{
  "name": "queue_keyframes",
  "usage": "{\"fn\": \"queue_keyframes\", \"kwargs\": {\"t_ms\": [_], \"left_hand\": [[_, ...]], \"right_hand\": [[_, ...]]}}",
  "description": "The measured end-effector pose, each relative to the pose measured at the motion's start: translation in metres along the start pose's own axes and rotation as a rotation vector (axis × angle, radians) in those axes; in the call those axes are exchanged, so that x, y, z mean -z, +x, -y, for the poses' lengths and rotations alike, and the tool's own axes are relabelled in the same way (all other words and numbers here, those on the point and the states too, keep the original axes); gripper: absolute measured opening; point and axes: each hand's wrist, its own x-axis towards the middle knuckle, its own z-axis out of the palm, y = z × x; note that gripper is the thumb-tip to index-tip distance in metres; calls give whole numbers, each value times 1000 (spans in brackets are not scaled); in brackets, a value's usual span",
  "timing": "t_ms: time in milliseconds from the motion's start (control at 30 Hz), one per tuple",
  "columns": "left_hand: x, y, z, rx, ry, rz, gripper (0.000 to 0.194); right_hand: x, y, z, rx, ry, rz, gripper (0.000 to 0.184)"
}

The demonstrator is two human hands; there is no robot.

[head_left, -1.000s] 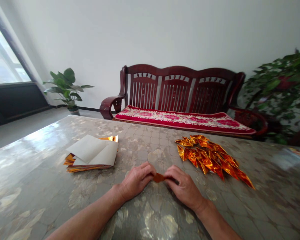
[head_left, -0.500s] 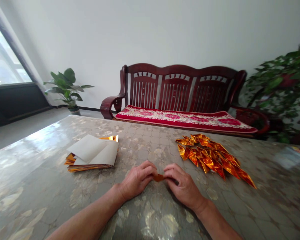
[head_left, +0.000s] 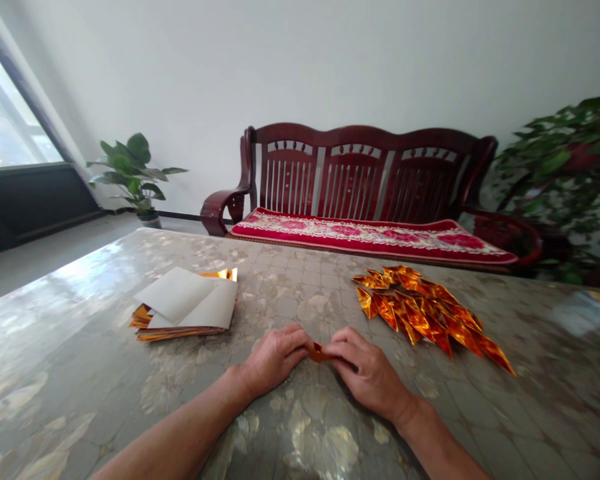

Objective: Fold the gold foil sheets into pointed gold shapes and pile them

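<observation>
- The left hand (head_left: 281, 355) is pinching here, fingers curling closed on the nine o'clock end of a small, narrow, folded orange-gold foil piece (head_left: 319, 353).
- And the right hand (head_left: 369, 373) is gripping too, thumb and fingertips closing on the three o'clock end.
- The foil piece itself is sitting between the two hands, just above the table (head_left: 260, 440) with its glossy, grey-brown floral surface; whether it is touching is hard to tell.
- Out towards ten o'clock, a stack of folded paper sheets (head_left: 193, 300), pale grey on top and gold foil at the edges, is lying flat.
- Over at two o'clock, a pile of pointed, shiny orange-gold foil shapes (head_left: 425, 310) is spreading across the table, some overlapping.
- Beyond the table at about twelve o'clock, a dark red-brown slatted wooden bench (head_left: 353, 177) is standing by the wall, a red and cream floral seat cover (head_left: 375, 237) lying along it.
</observation>
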Motion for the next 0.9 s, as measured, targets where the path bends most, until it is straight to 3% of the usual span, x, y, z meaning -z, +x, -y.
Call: {"fn": "queue_keyframes", "kwargs": {"t_ms": [233, 400, 900], "left_hand": [[4, -3, 0, -51, 4, 1, 19], [7, -7, -3, -117, 10, 37, 24], [4, -6, -1, -94, -5, 20, 26]], "right_hand": [[9, 0, -1, -25, -8, 87, 29], [12, -1, 0, 54, -105, 138, 20], [7, -2, -2, 44, -68, 44, 23]]}}
